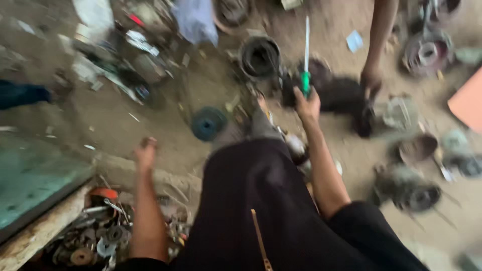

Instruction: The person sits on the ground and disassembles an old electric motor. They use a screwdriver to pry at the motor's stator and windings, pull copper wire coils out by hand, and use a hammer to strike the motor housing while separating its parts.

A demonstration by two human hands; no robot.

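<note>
The picture is blurred by motion. My right hand (307,106) is raised in front of me, gripping a screwdriver (306,55) by its green handle, the shaft pointing away. Just beyond it lies a dark engine part (341,95) on the dirt floor. Another person's hand (371,79) reaches down onto that part from the top. My left hand (144,153) rests on a concrete ledge (113,170) at the left; its fingers are too blurred to read. My knee in black cloth (256,200) fills the bottom middle.
A box of washers, gears and metal scrap (95,238) sits below my left arm. On the floor lie a blue disc (208,123), a black round housing (259,56), several motor parts (409,188) at the right and an orange sheet (468,100).
</note>
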